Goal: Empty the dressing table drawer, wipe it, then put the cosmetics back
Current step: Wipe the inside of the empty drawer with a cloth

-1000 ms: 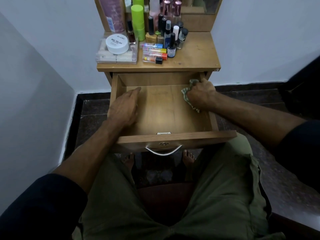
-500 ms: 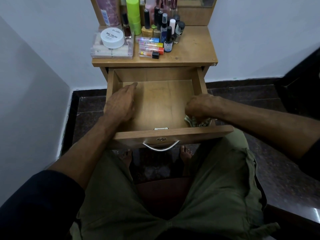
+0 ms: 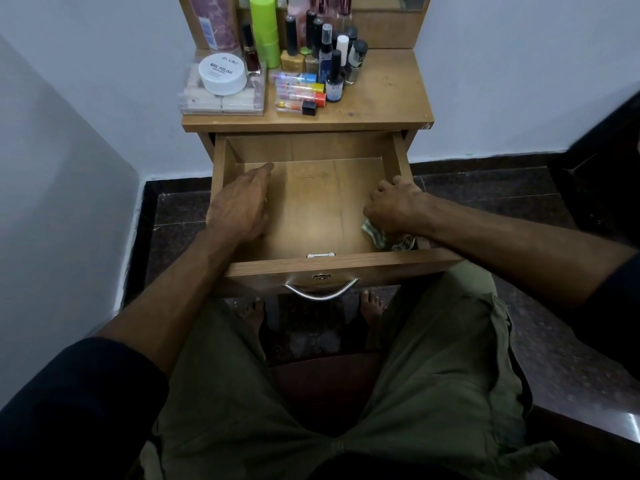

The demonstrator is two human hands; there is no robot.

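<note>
The wooden drawer [image 3: 311, 202] is pulled out over my lap and holds no cosmetics. My left hand [image 3: 242, 202] lies flat, fingers together, along the drawer's left inner side, holding nothing. My right hand [image 3: 394, 206] presses a green patterned cloth [image 3: 379, 235] against the drawer floor in the near right corner; most of the cloth is hidden under the hand. The cosmetics stand on the table top [image 3: 388, 98]: a white nail polish jar [image 3: 222, 72] on a clear box [image 3: 221, 100], a lime green bottle [image 3: 265, 29], several coloured tubes [image 3: 299, 91] and small dark bottles [image 3: 334, 77].
A curved metal handle [image 3: 320, 292] is on the drawer front. The table stands in a corner between white walls, with dark stone floor [image 3: 485, 188] on both sides. A mirror frame [image 3: 384, 26] rises behind the bottles. A dark object [image 3: 602, 168] stands at the right.
My right hand dragged the cloth from the drawer's far right corner down to the near right corner, then shifted slightly back up. My left hand stayed in place along the left side.
</note>
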